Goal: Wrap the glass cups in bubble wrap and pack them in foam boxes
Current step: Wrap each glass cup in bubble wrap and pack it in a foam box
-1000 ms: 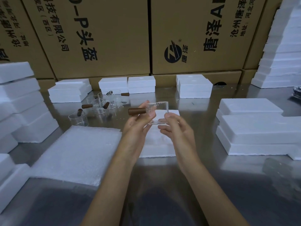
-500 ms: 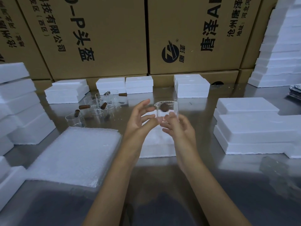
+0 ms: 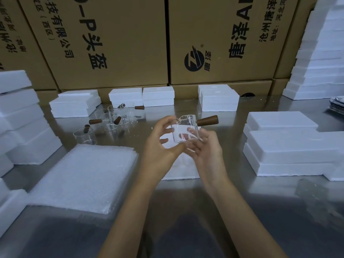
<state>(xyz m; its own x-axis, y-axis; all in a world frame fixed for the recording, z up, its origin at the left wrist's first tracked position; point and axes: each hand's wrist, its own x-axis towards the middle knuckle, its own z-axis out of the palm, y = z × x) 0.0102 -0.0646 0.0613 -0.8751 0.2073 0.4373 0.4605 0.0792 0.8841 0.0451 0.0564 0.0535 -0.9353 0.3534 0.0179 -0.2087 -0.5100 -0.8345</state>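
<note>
**Bare glass cup held up over the table, wrap waiting at the left**

At the far left stand stacked foam boxes [image 3: 20, 116]. Next comes the flat pile of bubble wrap sheets [image 3: 81, 175] on the steel table [image 3: 186, 229], with a cluster of unwrapped glass cups [image 3: 111, 120] behind it. At centre, the left hand [image 3: 160, 146] curls its fingers against the side of one clear glass cup [image 3: 184, 130], while the right hand [image 3: 206, 153] cups it from below, fingertips showing through the glass. The cup is held above the table, over a low white foam piece, its brown wooden handle [image 3: 207, 120] pointing right. I judge it light, stiff, slick and breakable; the body is the safest grip, not the handle. More foam boxes sit at right.
</note>
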